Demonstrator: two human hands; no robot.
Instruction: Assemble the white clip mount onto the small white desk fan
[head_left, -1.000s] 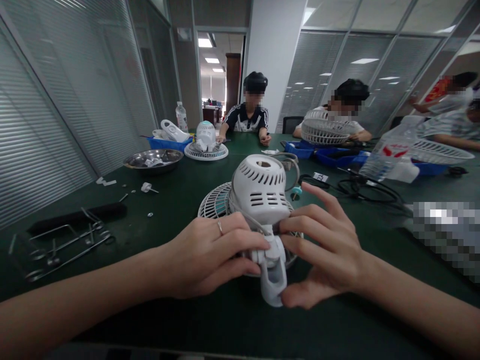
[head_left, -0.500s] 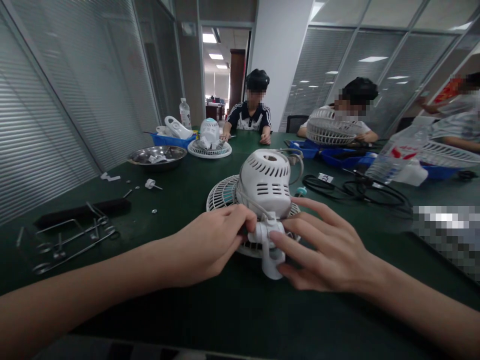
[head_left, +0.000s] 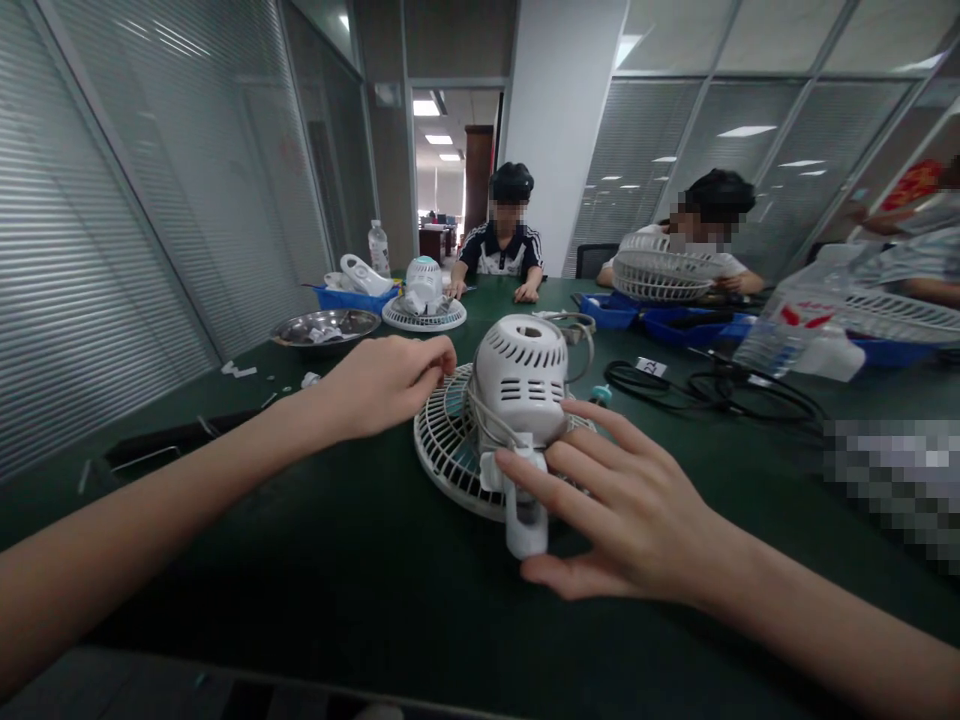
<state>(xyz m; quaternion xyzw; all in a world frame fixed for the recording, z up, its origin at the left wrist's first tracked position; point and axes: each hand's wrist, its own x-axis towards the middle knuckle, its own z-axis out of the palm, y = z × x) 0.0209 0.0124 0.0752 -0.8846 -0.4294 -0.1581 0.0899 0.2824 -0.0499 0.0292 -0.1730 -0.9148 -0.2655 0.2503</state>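
A white electric fan (head_left: 522, 380) rests face-down on its round grille (head_left: 442, 455), with its slotted motor housing upward and a bracket (head_left: 526, 520) pointing toward me. My right hand (head_left: 637, 500) holds the fan from the right: the index finger lies across the bracket's joint, the thumb is by its lower end, and other fingers reach the housing. To the left of the housing, above the grille's edge, my left hand (head_left: 394, 385) is off the fan with its fingers curled together. Whatever may be between those fingertips is hidden.
A metal bowl (head_left: 326, 330) with white parts stands back left, near a blue tray (head_left: 360, 300) and another fan (head_left: 424, 290). Wire stands lie left, partly behind my forearm. Black cable (head_left: 712, 385) and a large plastic bottle (head_left: 795, 310) are right. Several people sit around the table.
My left hand has left the bracket's joint and moved left and away from me. My right hand stays on the fan, its index finger now further across the joint. The view has tilted up slightly.
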